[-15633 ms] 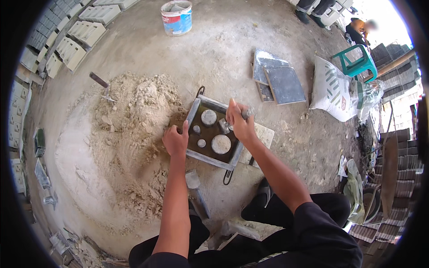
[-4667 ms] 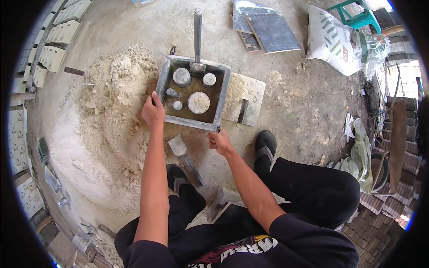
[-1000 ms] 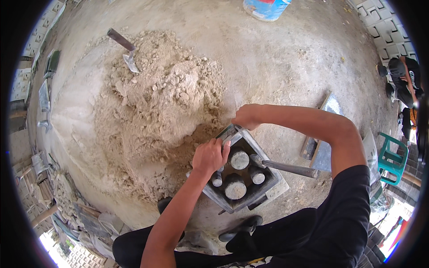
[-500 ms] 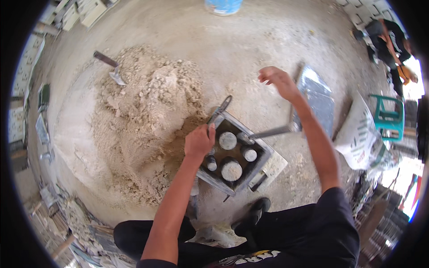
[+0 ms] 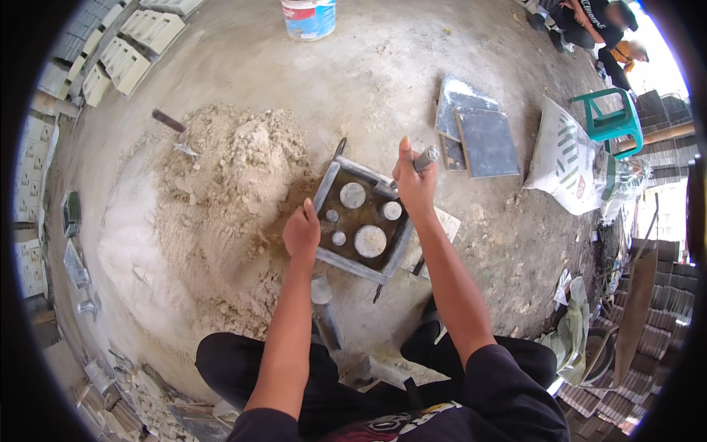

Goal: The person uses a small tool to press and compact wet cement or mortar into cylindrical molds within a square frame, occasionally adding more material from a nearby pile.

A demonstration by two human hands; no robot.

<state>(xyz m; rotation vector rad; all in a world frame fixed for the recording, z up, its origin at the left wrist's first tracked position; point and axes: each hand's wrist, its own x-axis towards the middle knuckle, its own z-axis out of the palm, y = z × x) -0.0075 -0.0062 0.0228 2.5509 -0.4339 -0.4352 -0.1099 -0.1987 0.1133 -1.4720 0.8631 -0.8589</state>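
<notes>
Between my arms a square grey mould frame [image 5: 350, 269] stands on the floor, with several round grey cylinders inside, among them a wide one [image 5: 370, 241]. My left hand [image 5: 301, 231] is closed at the mould's left wall, thumb up; its fingertips are hidden. In my right hand [image 5: 416, 184] is a grey tool with a thick round handle [image 5: 426, 158], held over the mould's right corner. The fist covers much of the tool, so its exact kind cannot be told. A loop-shaped metal piece [image 5: 340, 147] sticks out at the mould's far corner.
Left of the mould lies a sandy heap [image 5: 236, 169] with a trowel [image 5: 171, 122] in it. Dark flat plates [image 5: 487, 144], a white sack [image 5: 563, 158] and a green stool [image 5: 615, 118] are at right. A bucket [image 5: 309, 18] stands far off; people sit at upper right.
My right hand has come down from the air and closed round the tool handle, which now stands more upright. My left hand has shifted nearer along the mould's left side.
</notes>
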